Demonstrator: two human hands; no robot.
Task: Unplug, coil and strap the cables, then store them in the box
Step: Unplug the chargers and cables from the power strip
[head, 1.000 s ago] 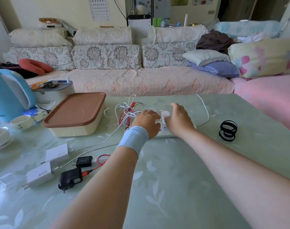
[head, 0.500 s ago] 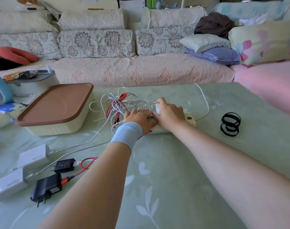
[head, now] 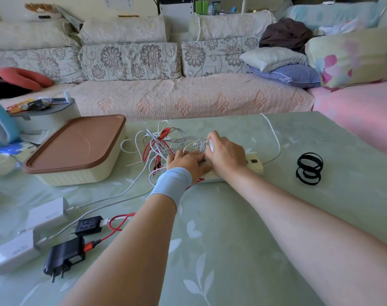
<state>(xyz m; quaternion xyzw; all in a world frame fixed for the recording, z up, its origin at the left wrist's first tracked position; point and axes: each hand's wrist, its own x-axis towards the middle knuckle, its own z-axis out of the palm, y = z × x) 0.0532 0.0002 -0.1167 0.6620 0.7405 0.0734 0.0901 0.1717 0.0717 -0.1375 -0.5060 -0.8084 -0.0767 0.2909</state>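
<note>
Red and white cables (head: 161, 144), brown-lidded cream box (head: 77, 151)

A home living room: a long floral-cushioned sofa (head: 166, 85) heaped with pillows (head: 274, 58) runs along the far side, behind a table (head: 232, 250) under a green leaf-patterned cover.

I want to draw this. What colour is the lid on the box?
Brown. The lid shows best in the head view.
</note>
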